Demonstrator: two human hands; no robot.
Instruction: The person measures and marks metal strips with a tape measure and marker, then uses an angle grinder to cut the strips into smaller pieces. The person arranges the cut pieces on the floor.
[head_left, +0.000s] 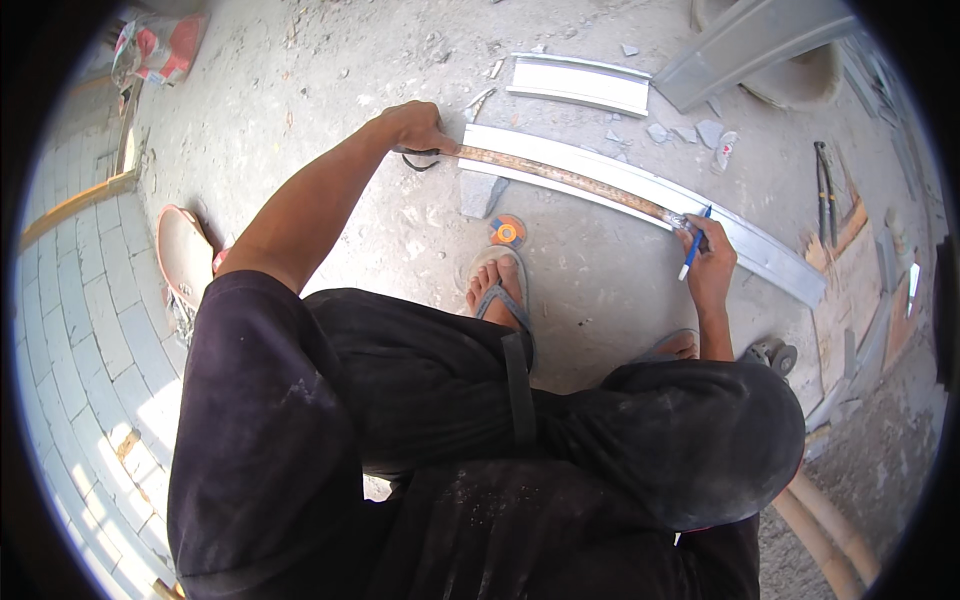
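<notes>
Left hand (pixel 416 128) curled on worn tape measure (pixel 570 178) end, right hand (pixel 711 260) closed round blue pen (pixel 690 256)

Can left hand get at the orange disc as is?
Probably yes: the orange disc lies uncovered on the floor near the left hand, with a grey shard roughly between. That hand grips the tape, though, so it may need to let go.

Measuring tape (pixel 560 176) along long metal channel (pixel 765 255), left hand (pixel 415 128) at tape's left end, right hand (pixel 712 255) with pen (pixel 688 262) at its right, short channel (pixel 580 86) behind, disc (pixel 508 231) in front, pliers (pixel 825 195) right.
</notes>
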